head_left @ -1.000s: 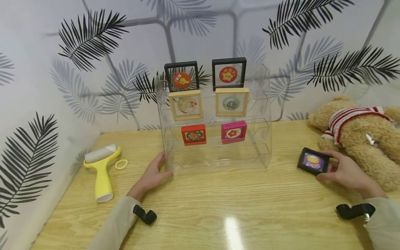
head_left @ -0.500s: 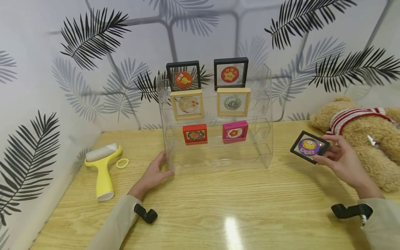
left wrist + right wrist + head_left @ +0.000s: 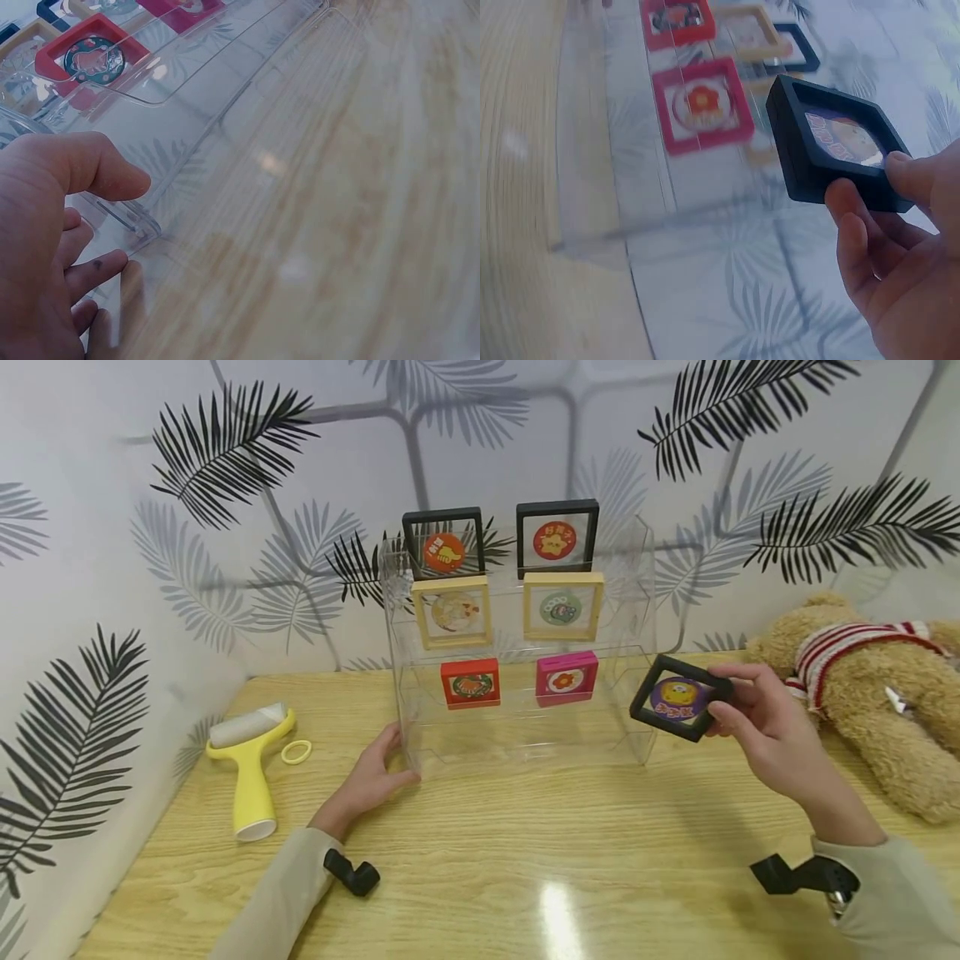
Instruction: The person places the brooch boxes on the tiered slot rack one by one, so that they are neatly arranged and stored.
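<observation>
A clear acrylic display stand (image 3: 517, 747) stands at the table's middle. My left hand (image 3: 371, 777) holds its lower left corner, the thumb (image 3: 112, 169) in front and the fingers round the side. My right hand (image 3: 776, 739) pinches a small black frame (image 3: 675, 697) with a purple and yellow round picture, tilted in the air before the stand's right side. In the right wrist view this black frame (image 3: 840, 146) is between thumb and fingers. On the stand sit two black frames, two cream frames, a red frame (image 3: 470, 683) and a magenta frame (image 3: 566, 679).
On the left lies a yellow lint roller (image 3: 252, 768), with a yellow ring (image 3: 296, 752) beside it. A teddy bear (image 3: 870, 693) in a striped top lies at the right. Behind the table (image 3: 465, 868) is a leaf-patterned backdrop (image 3: 480, 452).
My right hand has lifted the black frame from beside the teddy bear and carried it left to the stand's right side, turning its picture toward me. My left hand has stayed at the stand's corner.
</observation>
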Action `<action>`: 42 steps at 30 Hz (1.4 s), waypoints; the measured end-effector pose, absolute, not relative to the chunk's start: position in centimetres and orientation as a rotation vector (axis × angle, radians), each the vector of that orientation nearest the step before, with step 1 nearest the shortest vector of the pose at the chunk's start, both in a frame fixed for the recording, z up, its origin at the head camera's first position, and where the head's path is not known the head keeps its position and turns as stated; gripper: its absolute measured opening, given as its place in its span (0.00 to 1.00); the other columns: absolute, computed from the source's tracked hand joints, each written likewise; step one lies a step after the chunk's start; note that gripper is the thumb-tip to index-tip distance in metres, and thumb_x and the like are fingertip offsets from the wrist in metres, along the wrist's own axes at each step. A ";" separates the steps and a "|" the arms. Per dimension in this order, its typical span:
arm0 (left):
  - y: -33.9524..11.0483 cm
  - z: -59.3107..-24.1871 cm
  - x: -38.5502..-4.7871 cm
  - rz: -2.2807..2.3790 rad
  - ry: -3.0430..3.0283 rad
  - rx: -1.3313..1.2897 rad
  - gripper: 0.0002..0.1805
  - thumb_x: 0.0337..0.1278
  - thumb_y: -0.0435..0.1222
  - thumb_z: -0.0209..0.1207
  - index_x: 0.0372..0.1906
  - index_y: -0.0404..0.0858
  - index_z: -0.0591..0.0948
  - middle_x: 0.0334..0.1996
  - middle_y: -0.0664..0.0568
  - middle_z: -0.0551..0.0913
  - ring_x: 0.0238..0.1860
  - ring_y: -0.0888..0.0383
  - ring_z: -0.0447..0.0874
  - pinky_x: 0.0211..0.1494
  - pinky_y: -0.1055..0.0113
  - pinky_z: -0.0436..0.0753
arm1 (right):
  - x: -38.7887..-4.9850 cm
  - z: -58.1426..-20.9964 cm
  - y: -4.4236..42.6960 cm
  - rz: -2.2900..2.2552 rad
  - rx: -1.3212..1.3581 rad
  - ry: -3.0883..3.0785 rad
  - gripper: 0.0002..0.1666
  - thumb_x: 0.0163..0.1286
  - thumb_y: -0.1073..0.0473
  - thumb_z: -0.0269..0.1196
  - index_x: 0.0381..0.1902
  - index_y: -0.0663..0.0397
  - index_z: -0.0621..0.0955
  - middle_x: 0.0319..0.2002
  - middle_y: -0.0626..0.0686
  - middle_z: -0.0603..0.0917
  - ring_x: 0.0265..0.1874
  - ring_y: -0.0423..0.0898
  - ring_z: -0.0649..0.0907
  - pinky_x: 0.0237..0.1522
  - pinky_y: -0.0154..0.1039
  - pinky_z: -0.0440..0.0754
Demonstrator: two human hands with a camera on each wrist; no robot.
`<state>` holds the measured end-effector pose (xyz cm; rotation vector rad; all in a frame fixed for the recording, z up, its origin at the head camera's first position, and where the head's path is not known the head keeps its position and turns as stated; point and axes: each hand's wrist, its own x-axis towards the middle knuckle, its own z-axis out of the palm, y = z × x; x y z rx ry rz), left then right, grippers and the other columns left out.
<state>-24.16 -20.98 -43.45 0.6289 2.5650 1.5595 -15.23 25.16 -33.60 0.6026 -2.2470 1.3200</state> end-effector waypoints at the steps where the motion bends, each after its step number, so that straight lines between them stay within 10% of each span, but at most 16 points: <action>1: -21.0 -43.5 -24.2 1.565 2.563 0.629 0.44 0.46 0.24 0.64 0.71 0.29 0.57 0.68 0.32 0.65 0.72 0.38 0.58 0.74 0.43 0.51 | -15.3 -33.5 24.4 1.296 0.617 -2.254 0.22 0.68 0.78 0.50 0.60 0.71 0.66 0.43 0.32 0.79 0.29 0.30 0.82 0.31 0.23 0.78; 10: -21.1 -43.4 -24.2 1.554 2.574 0.606 0.44 0.46 0.25 0.64 0.71 0.30 0.57 0.68 0.33 0.65 0.71 0.39 0.59 0.74 0.44 0.51 | -17.2 -33.9 18.4 1.175 0.774 -2.244 0.22 0.63 0.79 0.57 0.55 0.66 0.72 0.41 0.64 0.84 0.33 0.32 0.81 0.34 0.22 0.77; 42: -21.0 -43.6 -24.3 1.529 2.592 0.607 0.43 0.46 0.25 0.63 0.71 0.30 0.58 0.68 0.33 0.66 0.71 0.39 0.60 0.73 0.43 0.54 | -21.5 -39.4 6.2 0.840 0.903 -2.369 0.13 0.56 0.72 0.68 0.41 0.62 0.83 0.36 0.58 0.85 0.25 0.46 0.85 0.28 0.32 0.82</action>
